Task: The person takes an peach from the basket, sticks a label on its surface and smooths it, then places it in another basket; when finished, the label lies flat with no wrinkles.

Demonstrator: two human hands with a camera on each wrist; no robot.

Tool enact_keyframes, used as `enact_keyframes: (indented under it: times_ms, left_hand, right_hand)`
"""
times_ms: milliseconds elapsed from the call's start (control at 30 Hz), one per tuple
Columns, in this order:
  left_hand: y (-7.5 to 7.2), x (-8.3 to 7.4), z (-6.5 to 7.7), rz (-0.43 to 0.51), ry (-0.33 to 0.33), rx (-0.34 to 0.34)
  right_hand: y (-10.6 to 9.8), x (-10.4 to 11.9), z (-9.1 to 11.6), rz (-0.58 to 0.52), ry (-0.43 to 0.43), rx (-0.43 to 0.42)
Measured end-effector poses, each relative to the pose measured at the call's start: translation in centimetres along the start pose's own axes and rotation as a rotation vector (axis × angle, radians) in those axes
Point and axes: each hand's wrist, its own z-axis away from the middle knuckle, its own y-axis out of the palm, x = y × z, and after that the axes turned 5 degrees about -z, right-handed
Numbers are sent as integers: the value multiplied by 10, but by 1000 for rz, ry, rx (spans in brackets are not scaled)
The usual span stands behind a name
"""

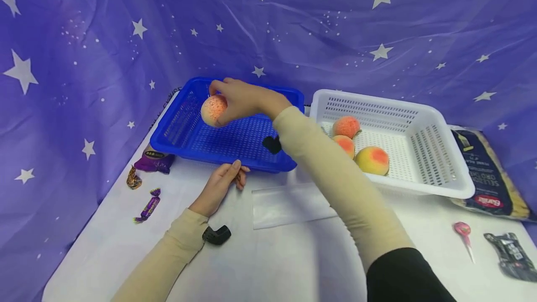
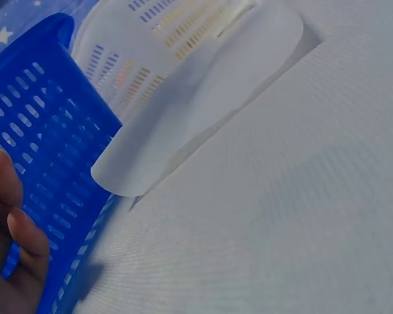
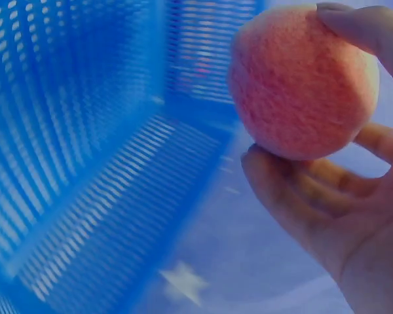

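Note:
My right hand (image 1: 241, 100) holds a peach (image 1: 214, 110) between thumb and fingers, above the left part of a blue plastic basket (image 1: 235, 141). In the right wrist view the reddish, fuzzy peach (image 3: 304, 82) is in the grip, apart from the slatted basket wall (image 3: 118, 196). My left hand (image 1: 218, 185) is at the basket's near rim, thumb at the edge and the other fingers curled below it. The left wrist view shows some of its fingers (image 2: 29, 252) beside the basket's outer wall (image 2: 59, 170); the thumb is hidden there.
A white basket (image 1: 436, 141) on the right contains several peaches (image 1: 372, 160), partly hidden by my right sleeve. A clear plastic sheet (image 1: 289, 206) lies in front. Wrapped candies (image 1: 148, 206) lie left; a pasta bag (image 1: 486, 171), lollipop (image 1: 462, 229) and black packet (image 1: 512, 255) lie right.

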Motion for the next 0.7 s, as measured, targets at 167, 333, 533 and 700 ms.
enact_keyframes:
  times_ms: [167, 333, 533, 700]
  left_hand:
    - [0, 2, -1, 7, -32, 3]
    - [1, 0, -3, 81, -41, 1]
    - [9, -1, 1, 267, -78, 13]
    - [11, -2, 2, 327, -90, 19]
  right_hand:
    - [-24, 13, 74, 94, -49, -114]
    - [-25, 22, 153, 148, -90, -217]
    - [11, 18, 233, 155, -76, -248]
    - [63, 6, 273, 144, 23, -189]
